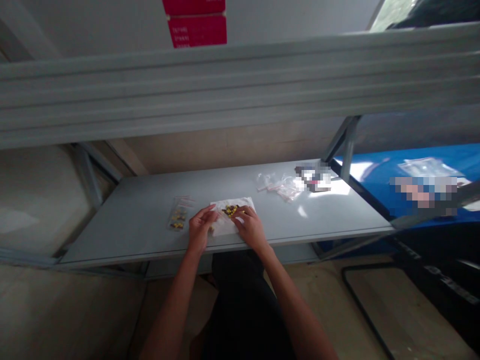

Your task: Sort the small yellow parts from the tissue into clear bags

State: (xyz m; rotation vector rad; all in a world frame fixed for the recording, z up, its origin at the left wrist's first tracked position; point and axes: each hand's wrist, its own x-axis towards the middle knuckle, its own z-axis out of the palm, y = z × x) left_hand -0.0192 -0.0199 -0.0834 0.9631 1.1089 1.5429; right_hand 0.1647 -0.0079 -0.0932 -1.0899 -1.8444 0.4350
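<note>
A white, flat plastic packet or sheet [232, 225] lies on the grey metal shelf [123, 230], near its front edge. On it sits a small heap of yellow and dark pieces [230, 210], too small to name. My left hand [200, 227] rests its fingers on the packet's left edge. My right hand [250, 229] lies on its right side, fingertips close to the heap. A clear bag holding similar pieces [178, 214] lies left of my left hand.
Small clear plastic bags [279, 186] and a blurred object [313, 176] lie on the shelf to the right. A grey steel shelf beam [225, 90] crosses above, with upright supports at both sides. Blue sheeting [375, 180] lies at right.
</note>
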